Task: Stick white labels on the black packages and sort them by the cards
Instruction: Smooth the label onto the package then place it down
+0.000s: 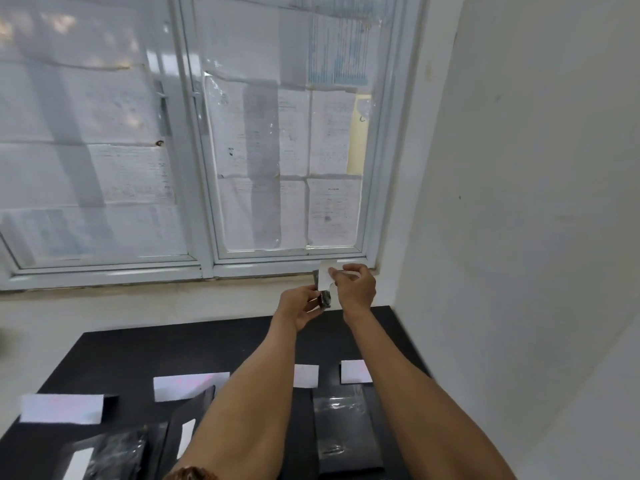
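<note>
Head view. Both forearms extend over the black table (145, 344) toward the far wall, with the hands raised in front of the window sill (263, 268). The left hand (300, 306) curls its fingers round a small black package (325, 299), which it holds roughly upright in the air, well above the table. The right hand (356, 285), just to its right, pinches a white label (326, 277) between thumb and forefinger. The label overlaps the upper part of the package; whether it is stuck down cannot be told. Four white cards lie in a row on the table: the leftmost card (62, 408), the second card (190, 386), the third card (306, 375) and the rightmost card (356, 371). A glossy black package (343, 431) lies flat on the near side of the two right-hand cards. A labelled black package (197, 407) lies just near of the second card, partly hidden by the left forearm. A heap of black packages (117, 452) occupies the near left corner. Paper sheets (329, 133) cover the window panes, and a white wall (519, 168) closes the right side.
</note>
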Tool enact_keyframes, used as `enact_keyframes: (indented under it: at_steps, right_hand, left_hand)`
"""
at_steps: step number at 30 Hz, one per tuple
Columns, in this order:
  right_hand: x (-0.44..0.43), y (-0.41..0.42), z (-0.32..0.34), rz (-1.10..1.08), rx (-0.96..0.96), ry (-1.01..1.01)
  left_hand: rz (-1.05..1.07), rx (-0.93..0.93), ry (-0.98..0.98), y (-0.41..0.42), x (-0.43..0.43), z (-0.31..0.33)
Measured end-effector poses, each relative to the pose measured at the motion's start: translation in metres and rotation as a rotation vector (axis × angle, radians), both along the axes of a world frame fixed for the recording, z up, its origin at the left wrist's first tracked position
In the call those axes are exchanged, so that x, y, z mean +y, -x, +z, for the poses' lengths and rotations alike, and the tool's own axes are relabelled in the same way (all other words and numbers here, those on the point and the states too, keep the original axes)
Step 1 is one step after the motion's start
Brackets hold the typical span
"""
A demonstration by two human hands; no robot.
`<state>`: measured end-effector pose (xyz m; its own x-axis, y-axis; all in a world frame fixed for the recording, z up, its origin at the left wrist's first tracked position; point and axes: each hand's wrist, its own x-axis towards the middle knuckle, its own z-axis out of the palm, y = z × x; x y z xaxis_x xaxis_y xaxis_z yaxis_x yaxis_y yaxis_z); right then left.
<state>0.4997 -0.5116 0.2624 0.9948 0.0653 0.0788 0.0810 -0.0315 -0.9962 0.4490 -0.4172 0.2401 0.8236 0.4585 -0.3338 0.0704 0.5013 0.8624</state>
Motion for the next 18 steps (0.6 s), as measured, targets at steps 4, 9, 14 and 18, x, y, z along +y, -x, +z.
enact_keyframes:
  at_steps: [4, 9, 14, 18]
  right_hand:
    - [0.013, 0.016, 0.001, 0.018, -0.030, 0.045]
    - [0.022, 0.035, 0.007, 0.062, -0.049, 0.095]
    - [0.031, 0.045, 0.006, 0.045, -0.078, 0.154]
    - [0.036, 0.048, 0.002, 0.053, -0.086, 0.167]
  left_hand:
    - [-0.012, -0.047, 0.018, 0.021, 0.016, 0.007]
    - [-0.056, -0.064, 0.040, 0.040, 0.030, 0.014]
    - [-0.086, -0.088, 0.036, 0.056, 0.036, 0.019]
    - [-0.085, -0.083, 0.019, 0.066, 0.044, 0.021]
